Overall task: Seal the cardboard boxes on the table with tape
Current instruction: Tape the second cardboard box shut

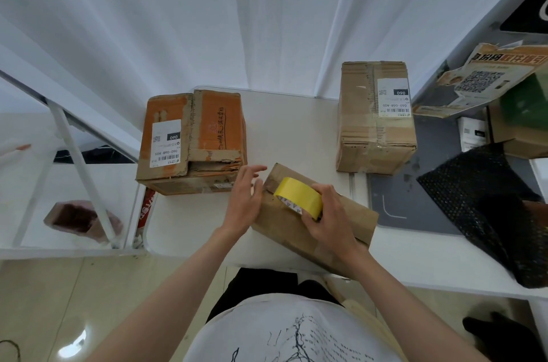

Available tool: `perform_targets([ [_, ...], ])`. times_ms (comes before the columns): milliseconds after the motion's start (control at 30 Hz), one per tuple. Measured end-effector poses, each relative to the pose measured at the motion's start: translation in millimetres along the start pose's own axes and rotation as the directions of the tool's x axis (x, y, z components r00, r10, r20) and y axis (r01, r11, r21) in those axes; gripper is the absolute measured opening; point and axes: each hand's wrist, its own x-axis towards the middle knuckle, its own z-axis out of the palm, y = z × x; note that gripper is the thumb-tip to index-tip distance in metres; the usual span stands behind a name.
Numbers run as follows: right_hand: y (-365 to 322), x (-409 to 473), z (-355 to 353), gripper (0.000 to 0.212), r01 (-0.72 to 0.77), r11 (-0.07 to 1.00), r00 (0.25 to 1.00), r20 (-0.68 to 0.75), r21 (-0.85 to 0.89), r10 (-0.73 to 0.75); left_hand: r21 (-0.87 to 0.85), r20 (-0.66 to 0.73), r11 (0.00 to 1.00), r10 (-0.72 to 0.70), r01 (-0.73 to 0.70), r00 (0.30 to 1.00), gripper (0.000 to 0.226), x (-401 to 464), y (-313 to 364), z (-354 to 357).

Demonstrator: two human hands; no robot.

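Because the right hand (329,213) clamps the yellow tape roll (299,198) on the near box (350,217) while the left hand (244,200), open and empty, only steadies its left side, the box could skid and lay the strip crooked.

Bright, even daylight filters through the white curtain (207,11), leaving only faint shadows on the table (290,130). A glare spot glints on the floor (72,342). Wide-angle distortion bends the edges; corners look soft.

shirt (296,332): white, black ink print | trousers (261,284): black | arms: bare, sleeveless
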Motion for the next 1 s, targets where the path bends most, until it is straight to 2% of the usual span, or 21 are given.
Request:
perform_targets([
  [33, 0, -1, 0, 0.052, -0.005, 1.000, 1.000, 0.001, 0.003, 0.005, 0.024, 0.079, 0.990, 0.137, -0.139, 0.987, 0.046, -5, -1, -5],
  [100, -1, -1, 1, 0.055, -0.011, 1.000, 1.000, 0.001, 0.003, 0.011, 0.044, 0.282, 0.951, 0.281, -0.305, 0.917, 0.079, -8, -4, -11],
  [167, -1, -1, 1, 0.055, -0.019, 1.000, 1.000, -0.002, 0.002, 0.019, 0.104, 0.435, 0.911, 0.319, -0.399, 0.842, 0.105, -2, -6, -13],
  [267, -2, -3, 1, 0.049, -0.047, 0.999, 0.999, -0.012, 0.013, 0.047, 0.248, 0.578, 0.840, 0.272, -0.483, 0.769, 0.138, 14, -8, -10],
  [400, -2, -6, 2, 0.038, -0.133, 0.990, 0.987, -0.082, 0.041, 0.136, 0.369, 0.644, 0.762, 0.204, -0.532, 0.738, 0.138, 26, -16, -5],
  [500, -12, -5, -4, 0.031, -0.125, 0.989, 0.989, -0.067, 0.080, 0.130, 0.372, 0.639, 0.777, 0.182, -0.507, 0.748, 0.136, 25, -17, 0],
  [667, -31, -2, -16, 0.033, -0.101, 0.991, 0.994, -0.039, 0.092, 0.105, 0.377, 0.636, 0.798, 0.146, -0.471, 0.757, 0.133, 20, -17, 2],
  [800, -28, -3, -46, 0.030, -0.136, 0.990, 0.990, -0.038, 0.027, 0.137, 0.401, 0.641, 0.790, 0.121, -0.465, 0.758, 0.131, 21, -15, 1],
  [867, -20, -8, -67, 0.041, -0.177, 0.984, 0.983, -0.050, -0.017, 0.176, 0.413, 0.639, 0.786, 0.109, -0.459, 0.761, 0.131, 20, -14, 1],
  [1000, -6, -24, -94, 0.049, -0.264, 0.953, 0.954, 0.103, -0.152, 0.281, 0.436, 0.644, 0.772, 0.091, -0.462, 0.759, 0.132, 19, -13, 2],
])
